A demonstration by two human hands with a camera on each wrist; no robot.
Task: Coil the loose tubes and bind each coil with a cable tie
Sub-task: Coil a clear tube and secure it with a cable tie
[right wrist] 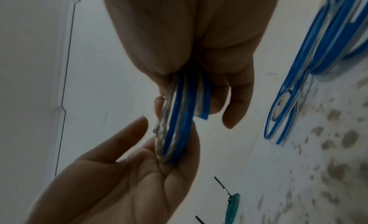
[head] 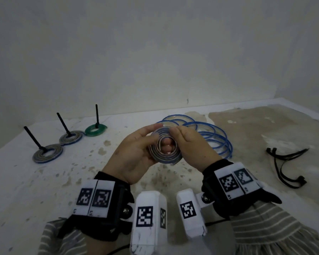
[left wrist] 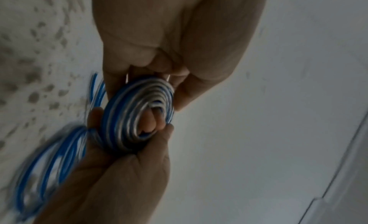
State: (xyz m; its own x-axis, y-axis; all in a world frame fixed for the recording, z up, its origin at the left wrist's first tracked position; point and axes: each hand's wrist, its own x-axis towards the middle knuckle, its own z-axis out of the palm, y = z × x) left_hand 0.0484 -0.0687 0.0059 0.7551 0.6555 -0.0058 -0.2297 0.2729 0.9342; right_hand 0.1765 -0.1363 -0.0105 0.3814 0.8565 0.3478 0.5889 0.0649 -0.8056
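Coiling in progress: a flat blue-and-clear tube coil (head: 164, 145) is gripped at mid-air between the left hand (head: 134, 151) and the right hand (head: 190, 144), above the bench (head: 26, 181). Loose blue tube (head: 210, 133) lies behind; spare cable ties (head: 285, 162) lie at right.

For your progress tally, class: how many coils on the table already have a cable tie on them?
3, in a row at the table's left: the nearest blue-grey coil, a second blue-grey coil behind it, and a green coil farthest back. Each has a black tie tail sticking up. None seems hidden.
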